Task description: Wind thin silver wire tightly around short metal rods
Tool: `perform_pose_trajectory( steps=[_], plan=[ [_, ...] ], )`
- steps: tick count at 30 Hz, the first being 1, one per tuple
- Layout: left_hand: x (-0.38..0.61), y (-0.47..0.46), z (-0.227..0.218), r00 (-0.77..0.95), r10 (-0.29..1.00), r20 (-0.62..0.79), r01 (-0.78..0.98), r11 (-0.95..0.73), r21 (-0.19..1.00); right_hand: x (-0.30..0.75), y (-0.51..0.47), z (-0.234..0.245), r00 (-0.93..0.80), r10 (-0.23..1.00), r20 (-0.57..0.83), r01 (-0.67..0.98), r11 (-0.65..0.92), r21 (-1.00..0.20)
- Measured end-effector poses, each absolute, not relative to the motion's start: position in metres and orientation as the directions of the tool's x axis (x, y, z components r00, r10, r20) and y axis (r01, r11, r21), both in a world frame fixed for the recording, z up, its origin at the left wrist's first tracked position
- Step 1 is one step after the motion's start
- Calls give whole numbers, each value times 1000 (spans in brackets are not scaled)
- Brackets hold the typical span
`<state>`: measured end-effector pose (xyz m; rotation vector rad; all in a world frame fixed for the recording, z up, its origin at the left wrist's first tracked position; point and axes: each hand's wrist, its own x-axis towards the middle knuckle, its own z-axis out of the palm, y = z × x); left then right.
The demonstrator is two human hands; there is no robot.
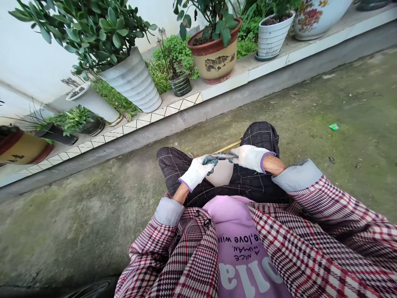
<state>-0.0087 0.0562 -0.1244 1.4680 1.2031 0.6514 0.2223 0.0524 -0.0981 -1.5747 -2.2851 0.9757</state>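
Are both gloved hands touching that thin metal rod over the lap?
Touching. The head view shows the left hand and right hand each pinching an end of the rod.

Home courtyard, potted plants [214,45], concrete ground [310,124]

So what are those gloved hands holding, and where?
A thin grey metal rod. The left hand pinches its left end and the right hand pinches its right end, over the knees.

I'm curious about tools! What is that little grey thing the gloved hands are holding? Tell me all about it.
The grey metal piece is short, slim and dull, and looks ridged. It lies level above the lap. The left hand and right hand, both in white gloves, pinch its ends. A tan stick shows just behind it; whether they join is unclear.
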Motion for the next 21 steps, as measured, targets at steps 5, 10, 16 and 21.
perform_pose_trajectory(
  steps=[5,10,16,21],
  plan=[
    [-8,54,-121,439,885,-152,273,30,962,223,58,-103,-328,928,-178,824,189,-534],
    [-6,52,-120,489,864,-117,223,6,975,220,59,-99,-308,940,-147,819,184,-543],
    [-7,55,-129,496,864,-88,285,-66,956,217,50,-86,-306,921,-240,625,4,-781],
    [-9,56,-131,496,866,-66,278,-86,957,218,49,-94,-395,875,-280,324,-153,-934]
  ],
)
